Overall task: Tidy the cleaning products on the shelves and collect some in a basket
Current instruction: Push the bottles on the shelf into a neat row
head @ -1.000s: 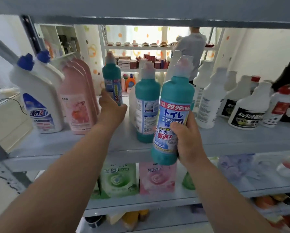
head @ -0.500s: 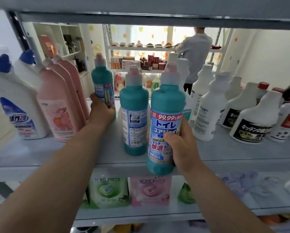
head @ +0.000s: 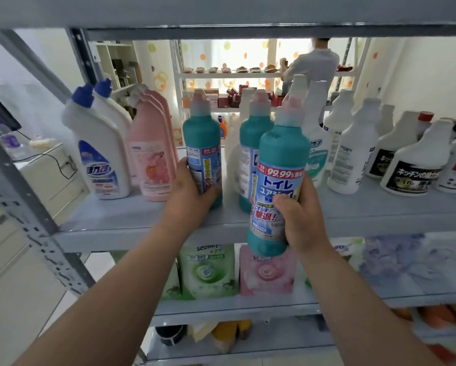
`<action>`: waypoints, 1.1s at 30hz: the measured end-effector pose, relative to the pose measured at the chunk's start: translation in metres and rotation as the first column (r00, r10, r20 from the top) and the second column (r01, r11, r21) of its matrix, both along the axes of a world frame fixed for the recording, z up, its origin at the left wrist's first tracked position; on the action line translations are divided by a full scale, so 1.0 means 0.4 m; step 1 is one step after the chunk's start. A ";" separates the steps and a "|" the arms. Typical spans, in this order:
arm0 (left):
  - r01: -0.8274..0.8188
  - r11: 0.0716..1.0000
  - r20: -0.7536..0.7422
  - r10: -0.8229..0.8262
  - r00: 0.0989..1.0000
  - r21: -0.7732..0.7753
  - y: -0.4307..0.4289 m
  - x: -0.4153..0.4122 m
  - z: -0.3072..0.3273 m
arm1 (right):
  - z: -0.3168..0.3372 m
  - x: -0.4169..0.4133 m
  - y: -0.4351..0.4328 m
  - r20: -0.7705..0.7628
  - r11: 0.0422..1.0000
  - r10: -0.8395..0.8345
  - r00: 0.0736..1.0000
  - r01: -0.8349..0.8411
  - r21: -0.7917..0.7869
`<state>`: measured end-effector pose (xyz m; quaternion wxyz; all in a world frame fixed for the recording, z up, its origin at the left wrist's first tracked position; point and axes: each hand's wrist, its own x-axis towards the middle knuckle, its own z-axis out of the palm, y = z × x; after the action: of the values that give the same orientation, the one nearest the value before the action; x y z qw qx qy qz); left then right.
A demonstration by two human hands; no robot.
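Three teal bottles with pale pink caps are at the middle of the grey shelf (head: 132, 225). My left hand (head: 192, 196) grips the left teal bottle (head: 201, 143) low down, and it stands on the shelf beside the pink bottles (head: 153, 154). My right hand (head: 299, 220) holds another teal bottle (head: 279, 180) up in front of the shelf edge, its blue label facing me. The third teal bottle (head: 252, 143) stands between them, farther back. No basket is in view.
White toilet-cleaner bottles with blue caps (head: 100, 143) stand at the left, white spray bottles (head: 353, 151) at the right. Green (head: 208, 270) and pink refill pouches (head: 266, 276) stand on the shelf below. A slanted metal upright (head: 23, 207) is on the left. A person (head: 311, 64) stands far behind.
My left hand has drawn its teal bottle forward and to the right, nearer the shelf's front. The right hand still holds its bottle at about the same height.
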<state>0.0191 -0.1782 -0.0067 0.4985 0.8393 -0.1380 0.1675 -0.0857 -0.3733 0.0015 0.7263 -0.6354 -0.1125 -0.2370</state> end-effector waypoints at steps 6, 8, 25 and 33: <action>0.052 0.996 0.015 -0.051 0.999 -0.066 0.149 -0.084 -0.013 | 0.013 -0.074 0.142 -0.001 0.995 -0.090 0.996 0.090 -0.051; 0.048 0.996 0.002 -0.048 0.999 -0.074 0.207 -0.097 -0.013 | 0.022 -0.083 0.194 -0.005 0.993 -0.103 0.995 0.103 -0.061; 0.049 0.999 -0.011 -0.048 0.999 0.023 0.346 -0.005 -0.027 | 0.002 0.273 0.330 0.008 0.896 -0.364 0.931 0.353 -0.269; 0.101 0.995 -0.014 -0.101 0.995 0.018 0.356 0.023 -0.036 | 0.002 0.375 0.312 -0.030 0.788 -0.435 0.900 0.365 -0.495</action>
<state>0.0281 -0.0359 -0.0211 0.4993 0.8370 -0.1784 0.1352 0.0642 -0.2483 0.0025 0.4859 -0.8190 0.0222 -0.3044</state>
